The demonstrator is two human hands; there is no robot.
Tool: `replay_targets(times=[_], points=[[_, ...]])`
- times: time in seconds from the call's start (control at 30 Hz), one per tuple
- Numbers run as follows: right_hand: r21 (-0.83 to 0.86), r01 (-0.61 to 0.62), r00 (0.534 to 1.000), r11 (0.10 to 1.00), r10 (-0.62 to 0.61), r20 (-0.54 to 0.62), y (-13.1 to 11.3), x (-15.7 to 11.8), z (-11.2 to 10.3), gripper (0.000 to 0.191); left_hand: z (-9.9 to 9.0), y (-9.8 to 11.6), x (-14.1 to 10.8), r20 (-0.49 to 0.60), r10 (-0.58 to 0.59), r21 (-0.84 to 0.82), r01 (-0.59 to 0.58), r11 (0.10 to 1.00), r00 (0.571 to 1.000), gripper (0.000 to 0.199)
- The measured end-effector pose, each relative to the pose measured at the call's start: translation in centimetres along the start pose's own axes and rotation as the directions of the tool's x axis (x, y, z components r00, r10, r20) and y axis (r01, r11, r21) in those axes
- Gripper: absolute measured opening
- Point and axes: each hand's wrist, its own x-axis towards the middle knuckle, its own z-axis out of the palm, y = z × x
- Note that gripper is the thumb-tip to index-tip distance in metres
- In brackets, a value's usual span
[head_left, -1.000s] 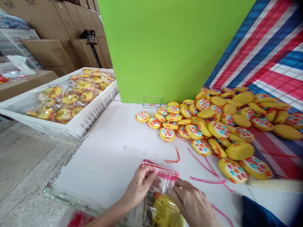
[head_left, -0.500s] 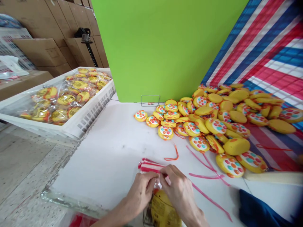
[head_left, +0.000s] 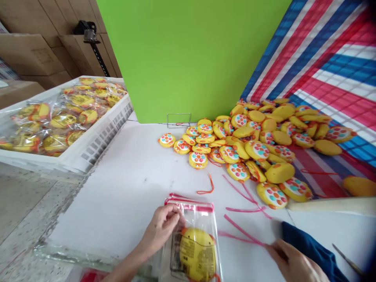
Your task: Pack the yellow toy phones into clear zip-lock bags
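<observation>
My left hand [head_left: 164,225] is closed on the upper left edge of a clear plastic bag [head_left: 192,219] with a pink top band. Inside the bag lies a yellow toy [head_left: 197,254] with printing on its back and an orange cord at its lower end. More pink-edged bags [head_left: 173,197] lie beneath it. To the right, my right hand [head_left: 290,258] is closed around the end of a pink strip [head_left: 245,233]. Other pink strips [head_left: 246,210] lie further up the table.
Behind is a pile of yellow toys [head_left: 258,150] before a green board [head_left: 190,58]. A white crate [head_left: 96,137] of bagged toys stands left. An orange cord [head_left: 207,191] lies mid-table. Dark blue cloth [head_left: 308,248] and a pointed metal tool [head_left: 348,260] are at right.
My right hand has left the bag and moved right, and now holds a pink strip. The bag's top now lies flat and uncovered. The view has shifted to the right.
</observation>
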Motion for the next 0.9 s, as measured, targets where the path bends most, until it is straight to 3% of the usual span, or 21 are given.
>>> replay_targets(times=[0.13,0.2,0.27,0.37,0.57,0.73,0.9], points=[[0.381,0.176,0.984,0.908,-0.162,-0.069,-7.7,-0.1,1.4,0.027,0.2,0.0,0.2,-0.019,-0.025,-0.039,0.024,0.999,1.0,0.014],[0.593,0.152,0.974,0.79,-0.221,0.044,-10.9,0.5,2.4,0.029,0.3,-0.1,0.2,-0.021,-0.016,-0.046,0.015,0.999,1.0,0.014],[0.724,0.112,0.932,0.681,-0.324,0.16,-12.7,1.1,3.1,0.025,0.3,-0.2,0.1,-0.015,0.0,-0.04,0.0,0.999,1.0,0.015],[0.771,0.109,0.881,0.627,-0.421,0.217,-13.0,1.8,3.5,0.023,-0.1,-0.6,0.0,-0.012,0.025,-0.015,-0.025,1.0,1.0,0.017],[0.774,0.125,0.875,0.621,-0.437,0.209,-11.7,1.1,3.5,0.026,-0.8,-1.3,0.0,0.028,-0.03,-0.153,0.034,0.988,0.999,0.013],[0.759,0.178,0.849,0.626,-0.488,0.203,-11.7,0.5,3.4,0.02,-0.8,-1.1,0.0,-0.029,-0.027,-0.116,0.023,0.993,0.999,0.016],[0.697,0.315,0.829,0.645,-0.544,0.129,-12.2,0.2,2.3,0.021,-0.2,-0.7,-0.4,-0.032,-0.035,-0.031,0.034,0.999,0.999,0.021]])
